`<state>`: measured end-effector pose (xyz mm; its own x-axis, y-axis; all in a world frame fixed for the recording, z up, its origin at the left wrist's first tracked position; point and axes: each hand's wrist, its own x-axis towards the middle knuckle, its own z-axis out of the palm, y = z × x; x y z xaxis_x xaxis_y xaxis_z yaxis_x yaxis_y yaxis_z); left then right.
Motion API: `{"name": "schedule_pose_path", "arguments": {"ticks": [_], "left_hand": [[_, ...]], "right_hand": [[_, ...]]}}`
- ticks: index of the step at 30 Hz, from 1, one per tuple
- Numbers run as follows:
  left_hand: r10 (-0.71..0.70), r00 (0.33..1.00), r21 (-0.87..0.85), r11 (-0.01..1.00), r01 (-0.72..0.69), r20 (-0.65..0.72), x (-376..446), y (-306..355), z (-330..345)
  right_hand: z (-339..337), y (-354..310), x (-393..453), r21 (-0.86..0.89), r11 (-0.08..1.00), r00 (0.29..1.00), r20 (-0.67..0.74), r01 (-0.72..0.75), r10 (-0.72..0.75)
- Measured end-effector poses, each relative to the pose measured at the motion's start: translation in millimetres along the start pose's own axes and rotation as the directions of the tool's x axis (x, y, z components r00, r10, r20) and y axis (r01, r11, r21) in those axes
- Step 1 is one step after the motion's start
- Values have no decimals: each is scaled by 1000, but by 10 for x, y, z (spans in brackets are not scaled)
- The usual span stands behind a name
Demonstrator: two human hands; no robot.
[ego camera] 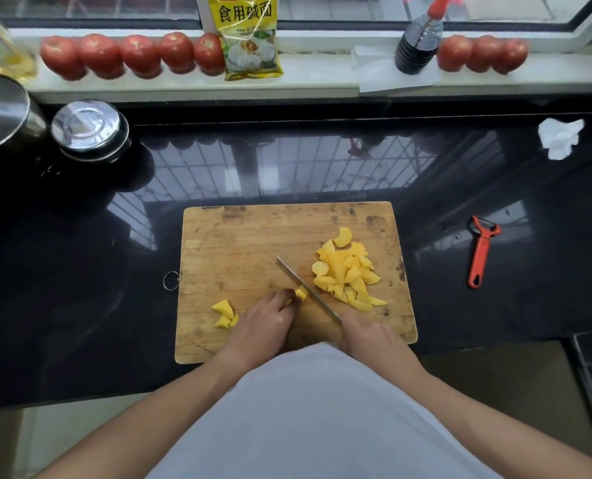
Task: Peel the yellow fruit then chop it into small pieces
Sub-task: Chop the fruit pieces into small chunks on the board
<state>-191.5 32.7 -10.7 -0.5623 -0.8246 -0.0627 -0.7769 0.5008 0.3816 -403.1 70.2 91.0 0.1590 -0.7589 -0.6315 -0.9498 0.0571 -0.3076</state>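
A wooden cutting board (239,236) lies on the black counter. My left hand (265,318) holds a small yellow fruit piece (300,294) down with curled fingers. My right hand (370,335) grips the handle of a knife (304,288), its blade slanting up-left and resting against that piece. A pile of cut yellow fruit pieces (348,271) sits right of the blade. A few more yellow pieces (225,314) lie left of my left hand.
An orange peeler (481,252) lies on the counter right of the board, a crumpled white tissue (560,136) beyond it. Two steel lidded pots (87,127) stand at far left. Tomatoes (132,55), a yellow packet (249,36) and a dark bottle (417,43) line the windowsill.
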Motion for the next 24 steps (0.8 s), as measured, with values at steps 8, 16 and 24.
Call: {"name": "schedule_pose_path", "arguments": {"ticks": [8, 16, 24], "left_hand": [[-3, 1000, -50, 999, 4, 19, 14, -1, 29], [-12, 998, -55, 998, 16, 58, 13, 10, 13], [-27, 997, -69, 997, 32, 70, 16, 1, 30]], "right_hand": [[58, -19, 56, -61, 998, 999, 42, -22, 24], [2, -199, 256, 40, 999, 994, -107, -31, 35], [-2, -88, -3, -76, 997, 999, 19, -35, 37]]}}
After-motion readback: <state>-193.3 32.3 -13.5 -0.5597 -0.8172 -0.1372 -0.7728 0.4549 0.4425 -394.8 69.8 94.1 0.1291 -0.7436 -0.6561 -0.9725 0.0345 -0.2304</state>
